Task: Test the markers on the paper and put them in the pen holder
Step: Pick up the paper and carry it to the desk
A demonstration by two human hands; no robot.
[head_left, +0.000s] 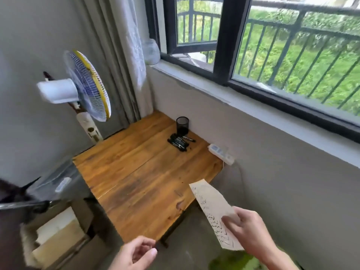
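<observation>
At lower right a scribbled paper (214, 215) is pinched by the right hand (247, 230), the left hand (140, 252) loosely curled and empty, while markers (180, 142) lie untested beside the seemingly empty pen holder (182, 125) at centre.

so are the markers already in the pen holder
No, the markers lie in a heap on the wooden table just in front of the black mesh pen holder.
</observation>
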